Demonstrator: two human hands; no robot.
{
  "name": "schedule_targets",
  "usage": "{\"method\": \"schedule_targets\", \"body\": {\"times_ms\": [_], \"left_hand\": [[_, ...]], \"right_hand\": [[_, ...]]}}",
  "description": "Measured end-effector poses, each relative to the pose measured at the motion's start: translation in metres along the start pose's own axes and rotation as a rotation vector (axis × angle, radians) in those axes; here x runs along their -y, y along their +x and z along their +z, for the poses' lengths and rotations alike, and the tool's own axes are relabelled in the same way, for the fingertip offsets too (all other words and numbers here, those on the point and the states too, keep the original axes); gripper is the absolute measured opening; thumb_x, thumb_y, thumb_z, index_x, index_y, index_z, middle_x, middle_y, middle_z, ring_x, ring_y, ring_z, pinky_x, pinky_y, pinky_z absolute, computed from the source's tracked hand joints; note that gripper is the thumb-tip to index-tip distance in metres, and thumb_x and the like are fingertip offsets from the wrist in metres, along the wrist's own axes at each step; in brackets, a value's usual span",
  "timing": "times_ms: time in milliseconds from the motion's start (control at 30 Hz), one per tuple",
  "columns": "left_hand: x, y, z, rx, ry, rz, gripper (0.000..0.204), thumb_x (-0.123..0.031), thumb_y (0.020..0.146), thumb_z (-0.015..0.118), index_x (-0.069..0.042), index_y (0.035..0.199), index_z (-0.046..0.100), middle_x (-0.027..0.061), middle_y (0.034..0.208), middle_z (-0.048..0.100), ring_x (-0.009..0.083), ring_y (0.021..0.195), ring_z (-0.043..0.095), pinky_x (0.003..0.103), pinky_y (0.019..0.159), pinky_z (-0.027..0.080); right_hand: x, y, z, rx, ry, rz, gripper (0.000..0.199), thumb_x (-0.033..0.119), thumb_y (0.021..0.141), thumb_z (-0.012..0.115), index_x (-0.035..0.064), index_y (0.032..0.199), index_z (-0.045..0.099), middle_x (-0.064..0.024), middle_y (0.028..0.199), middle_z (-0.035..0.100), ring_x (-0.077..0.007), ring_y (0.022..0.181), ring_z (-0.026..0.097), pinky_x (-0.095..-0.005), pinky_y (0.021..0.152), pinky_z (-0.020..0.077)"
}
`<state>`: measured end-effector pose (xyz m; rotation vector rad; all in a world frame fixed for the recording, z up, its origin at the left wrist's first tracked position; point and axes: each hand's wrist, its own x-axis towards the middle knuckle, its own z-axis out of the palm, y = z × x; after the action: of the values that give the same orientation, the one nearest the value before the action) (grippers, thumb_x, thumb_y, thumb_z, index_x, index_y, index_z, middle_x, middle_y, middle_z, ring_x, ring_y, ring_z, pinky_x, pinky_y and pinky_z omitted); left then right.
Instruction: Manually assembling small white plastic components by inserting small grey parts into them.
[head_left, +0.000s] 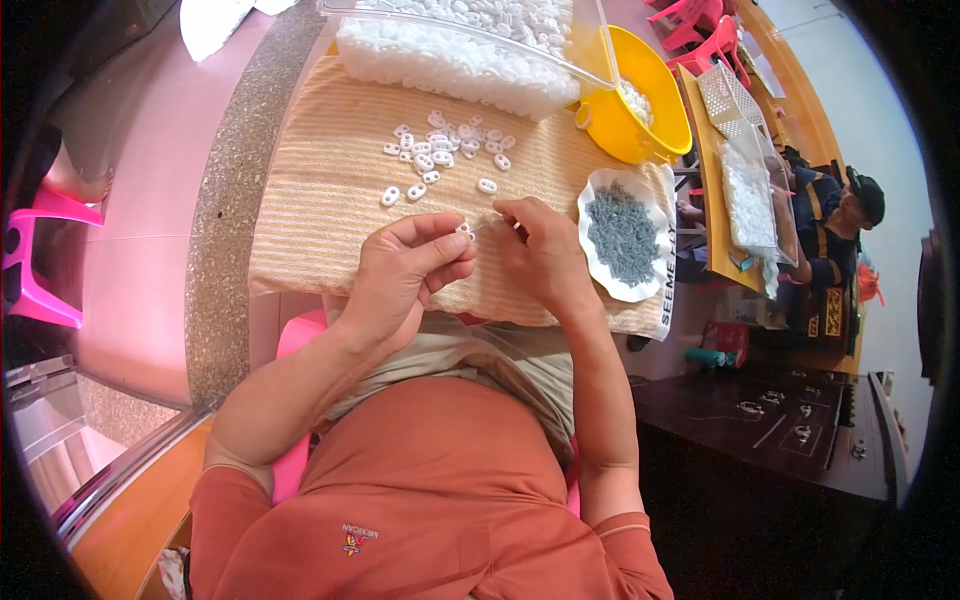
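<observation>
My left hand (398, 268) is closed, pinching a small white plastic piece with two holes (465, 230) between thumb and fingertips. Close to its right, my right hand (546, 256) has its fingers drawn together in a pinch. A thin, pale bit seems to lie between the hands, too small to name. Beyond them, a loose group of white two-hole pieces (440, 145) is spread on the striped cloth (315, 200), with a single one (487, 186) apart from the rest. Right of my right hand sits a white scalloped dish (588, 205) full of small grey pieces (625, 235).
At the table's far side stand a clear plastic bin (590, 70) heaped with white pieces and a yellow bucket (665, 95) holding more. A person (845, 215) sits at another table (715, 200) on the right. A pink chair (45, 260) is at the left.
</observation>
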<state>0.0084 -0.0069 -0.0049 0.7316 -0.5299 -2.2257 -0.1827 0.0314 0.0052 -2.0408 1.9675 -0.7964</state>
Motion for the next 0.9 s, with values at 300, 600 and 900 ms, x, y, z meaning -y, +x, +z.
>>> {"method": "schedule_targets", "body": {"times_ms": [300,600,900], "left_hand": [[0.003,-0.001,0.001,0.002,0.005,-0.032,0.015,-0.001,0.087,0.062,0.0,0.102,0.062,0.0087,0.09,0.066,0.0158,0.08,0.067,0.025,0.072,0.058],[0.006,0.0,0.0,0.011,0.015,-0.055,0.015,-0.002,0.087,0.063,0.001,0.102,0.061,0.0091,0.089,0.066,0.0142,0.077,0.066,0.023,0.07,0.057],[0.007,0.0,0.001,0.006,0.033,-0.092,0.017,-0.002,0.087,0.063,0.0,0.103,0.061,0.0101,0.089,0.066,0.0152,0.077,0.067,0.024,0.071,0.058]], "right_hand": [[0.01,-0.016,-0.005,0.069,1.102,0.494,0.02,0.006,0.088,0.063,-0.0029,0.107,0.064,-0.006,0.084,0.067,-0.0082,0.069,0.06,-0.021,0.062,0.0493],[0.013,-0.026,0.005,0.118,1.197,0.453,0.025,0.004,0.087,0.065,-0.0039,0.111,0.061,-0.0068,0.088,0.066,-0.0105,0.074,0.062,-0.0234,0.065,0.0522],[0.009,-0.028,0.003,0.166,1.303,0.468,0.029,0.0,0.086,0.064,-0.0043,0.114,0.061,-0.0096,0.091,0.067,-0.0125,0.077,0.063,-0.0244,0.069,0.0523]]}}
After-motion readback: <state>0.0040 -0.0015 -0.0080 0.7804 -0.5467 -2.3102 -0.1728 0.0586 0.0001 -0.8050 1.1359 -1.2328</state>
